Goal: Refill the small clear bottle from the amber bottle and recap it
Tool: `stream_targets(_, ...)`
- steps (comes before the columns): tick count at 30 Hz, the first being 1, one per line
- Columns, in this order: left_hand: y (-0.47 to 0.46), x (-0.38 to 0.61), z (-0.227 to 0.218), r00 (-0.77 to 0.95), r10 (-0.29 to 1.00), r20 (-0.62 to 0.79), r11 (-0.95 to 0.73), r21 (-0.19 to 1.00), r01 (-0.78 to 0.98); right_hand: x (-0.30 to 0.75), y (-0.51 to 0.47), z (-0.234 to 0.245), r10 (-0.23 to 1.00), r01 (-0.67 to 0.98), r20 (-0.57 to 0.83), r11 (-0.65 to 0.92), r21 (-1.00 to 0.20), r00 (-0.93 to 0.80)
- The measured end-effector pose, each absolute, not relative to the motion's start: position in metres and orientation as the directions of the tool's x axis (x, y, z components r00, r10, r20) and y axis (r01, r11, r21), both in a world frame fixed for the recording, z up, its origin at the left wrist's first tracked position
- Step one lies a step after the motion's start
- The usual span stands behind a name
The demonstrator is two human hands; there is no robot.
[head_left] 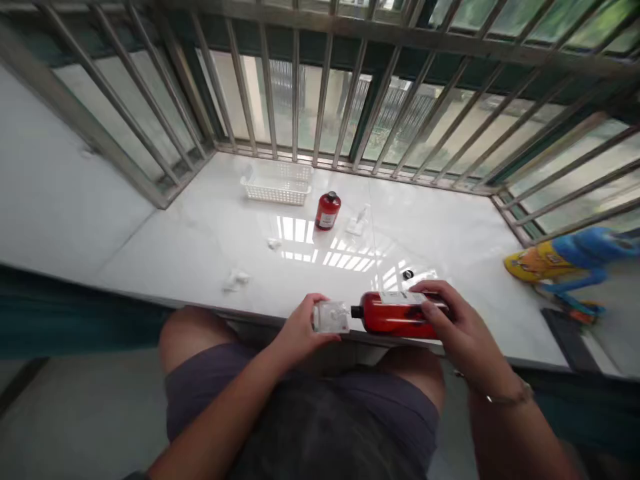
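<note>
My left hand (306,328) is closed around a small clear square bottle (331,317), held near the front edge of the white ledge. In my right hand (445,313) lies a large red bottle (397,320) with a white label and a black neck, tilted onto its side. Its neck points left at the clear bottle's mouth, close to it; I cannot tell whether they touch. A black ring-shaped cap (408,274) rests on the ledge just beyond the red bottle. Another, smaller-looking red bottle (327,211) with a dark top stands upright farther back.
A white plastic basket (277,193) sits at the back by the barred window (325,100). Near the standing bottle lies a clear pump-like piece (358,221). Crumpled white bits (236,280) are at the left. A blue and yellow object (565,257) stands at the right.
</note>
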State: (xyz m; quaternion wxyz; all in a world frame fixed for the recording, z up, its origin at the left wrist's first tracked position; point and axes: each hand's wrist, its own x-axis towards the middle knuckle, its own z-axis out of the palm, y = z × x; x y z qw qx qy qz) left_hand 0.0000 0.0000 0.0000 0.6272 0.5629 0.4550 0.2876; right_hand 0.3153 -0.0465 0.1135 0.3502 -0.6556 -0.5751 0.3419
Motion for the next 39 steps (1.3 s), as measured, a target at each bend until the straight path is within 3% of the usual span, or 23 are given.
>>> stream_targets(22,-0.002,0.002,-0.012,0.412,0.884,-0.221,0.181,0.974,0.135,0.316,-0.045,0.113,0.997,0.625,0.052,0.009,-0.780,0.050)
stream_targets(39,-0.002,0.002,-0.010,0.416,0.877,-0.241,0.210,0.970,0.121,0.313,-0.044,0.117,0.998,0.625,0.046,0.012,-0.780,0.038)
